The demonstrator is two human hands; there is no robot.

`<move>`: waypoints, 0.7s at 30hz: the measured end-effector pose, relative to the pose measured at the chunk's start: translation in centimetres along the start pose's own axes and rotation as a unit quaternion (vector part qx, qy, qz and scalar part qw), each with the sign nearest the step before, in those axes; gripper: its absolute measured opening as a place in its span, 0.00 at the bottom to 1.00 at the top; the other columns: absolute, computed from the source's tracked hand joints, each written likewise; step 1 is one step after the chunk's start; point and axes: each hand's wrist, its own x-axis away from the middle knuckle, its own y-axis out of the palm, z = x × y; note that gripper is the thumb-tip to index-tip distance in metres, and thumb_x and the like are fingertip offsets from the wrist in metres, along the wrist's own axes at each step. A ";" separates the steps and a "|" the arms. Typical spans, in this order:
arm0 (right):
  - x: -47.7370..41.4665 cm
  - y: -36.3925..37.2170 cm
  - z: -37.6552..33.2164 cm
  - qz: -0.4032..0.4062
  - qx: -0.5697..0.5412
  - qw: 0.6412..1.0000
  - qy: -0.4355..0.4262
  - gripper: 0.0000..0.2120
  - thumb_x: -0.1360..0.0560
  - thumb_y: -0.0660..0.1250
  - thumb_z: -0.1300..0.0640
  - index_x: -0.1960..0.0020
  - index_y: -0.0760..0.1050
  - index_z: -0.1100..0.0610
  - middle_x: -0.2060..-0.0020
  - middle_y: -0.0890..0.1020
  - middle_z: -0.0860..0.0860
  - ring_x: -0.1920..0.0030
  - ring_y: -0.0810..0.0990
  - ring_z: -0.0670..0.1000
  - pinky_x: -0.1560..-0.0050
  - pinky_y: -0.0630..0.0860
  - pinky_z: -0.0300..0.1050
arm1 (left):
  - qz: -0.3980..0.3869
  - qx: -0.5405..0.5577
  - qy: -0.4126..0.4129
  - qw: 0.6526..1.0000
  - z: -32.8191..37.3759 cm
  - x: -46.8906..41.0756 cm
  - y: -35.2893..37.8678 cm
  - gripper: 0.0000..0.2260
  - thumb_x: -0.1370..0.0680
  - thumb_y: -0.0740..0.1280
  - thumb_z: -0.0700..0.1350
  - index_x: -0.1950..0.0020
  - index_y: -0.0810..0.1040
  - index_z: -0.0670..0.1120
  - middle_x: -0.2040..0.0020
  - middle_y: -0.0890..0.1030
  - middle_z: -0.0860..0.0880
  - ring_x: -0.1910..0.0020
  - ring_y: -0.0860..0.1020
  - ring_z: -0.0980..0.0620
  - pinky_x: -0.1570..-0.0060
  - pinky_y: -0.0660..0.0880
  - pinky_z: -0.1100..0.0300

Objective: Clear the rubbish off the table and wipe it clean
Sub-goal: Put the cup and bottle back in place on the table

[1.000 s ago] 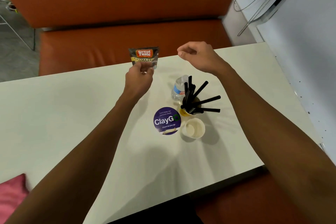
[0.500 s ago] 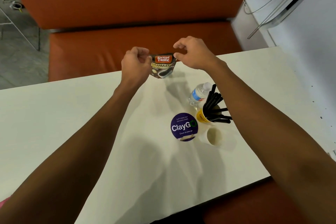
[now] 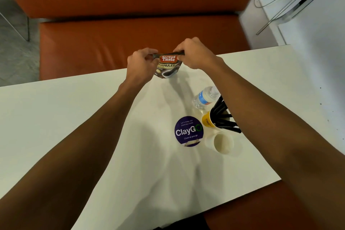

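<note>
Above the far edge of the white table (image 3: 74, 127) I hold a dark coffee granules pouch (image 3: 168, 66) upright. My left hand (image 3: 141, 63) pinches the left end of its top strip and my right hand (image 3: 196, 55) pinches the right end. Nearer me, on the right of the table, a small clear water bottle (image 3: 204, 98) lies on its side. Beside it stand a yellow paper cup (image 3: 208, 120) holding several black stirrers (image 3: 222, 115) and a white paper cup (image 3: 221, 143).
A round purple ClayGo sticker (image 3: 188, 131) is stuck flat on the table left of the cups. An orange bench seat (image 3: 130, 39) runs behind the table, and a white wall with cables (image 3: 308, 15) lies to the right.
One second ago only my left hand held the pouch by its bottom. My right hand has since come in, and both hands now pinch the pouch's top edge.
</note>
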 end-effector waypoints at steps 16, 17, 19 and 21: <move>4.1 1.3 0.5 -0.051 0.003 0.999 0.010 0.18 0.18 0.70 0.56 0.28 0.79 0.56 0.31 0.78 0.56 0.32 0.74 0.56 0.43 0.73 0.48 | 0.018 0.007 -0.002 1.000 -0.6 5.3 1.0 0.09 0.17 0.70 0.45 0.38 0.85 0.45 0.41 0.86 0.49 0.46 0.80 0.56 0.59 0.72 0.74; 4.4 1.4 0.6 -0.055 0.008 0.998 0.006 0.18 0.18 0.70 0.56 0.28 0.79 0.56 0.31 0.78 0.55 0.31 0.73 0.56 0.42 0.73 0.49 | 0.019 0.006 -0.003 1.000 -0.7 5.8 1.1 0.09 0.17 0.70 0.45 0.38 0.85 0.46 0.41 0.86 0.49 0.47 0.80 0.56 0.58 0.72 0.74; 5.3 1.7 0.9 -0.063 0.017 0.998 0.000 0.17 0.18 0.70 0.57 0.29 0.80 0.56 0.31 0.78 0.55 0.31 0.72 0.56 0.41 0.73 0.49 | 0.018 0.003 -0.001 1.000 -0.9 7.0 1.4 0.09 0.17 0.70 0.45 0.39 0.86 0.46 0.41 0.86 0.48 0.48 0.81 0.56 0.57 0.72 0.74; 6.0 1.9 1.1 -0.069 0.020 0.997 -0.004 0.16 0.18 0.70 0.58 0.30 0.80 0.56 0.32 0.79 0.54 0.31 0.73 0.56 0.38 0.75 0.51 | 0.016 0.003 -0.002 1.000 -1.0 8.0 1.7 0.09 0.17 0.70 0.45 0.39 0.86 0.46 0.42 0.86 0.49 0.48 0.81 0.57 0.57 0.71 0.74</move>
